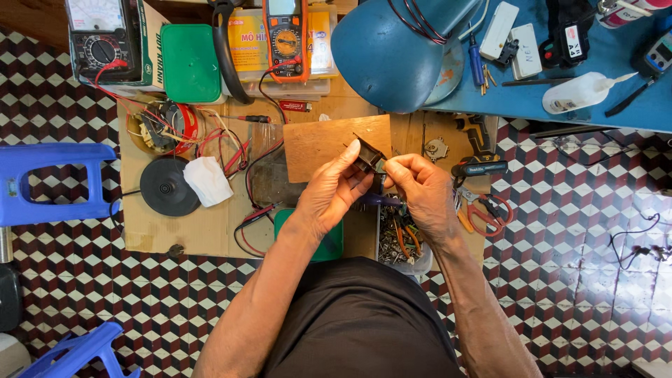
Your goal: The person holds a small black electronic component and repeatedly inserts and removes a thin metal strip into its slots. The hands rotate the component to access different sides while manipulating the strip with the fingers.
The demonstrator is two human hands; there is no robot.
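The floor (588, 231) is tiled in a cube pattern of dark red, black and white. Across the frame's middle lies plain brown cardboard (175, 231), with a warmer brown wooden board (318, 143) on it. At the upper centre, a blue lamp shade (388, 52) sits beside an orange multimeter (285, 38); at the upper left, a green lid (190, 63). The upper right table (630, 105) is blue. Far left stands a blue stool (49, 182). The small part (367, 155) between the hands looks dark brown or black, hard to tell.
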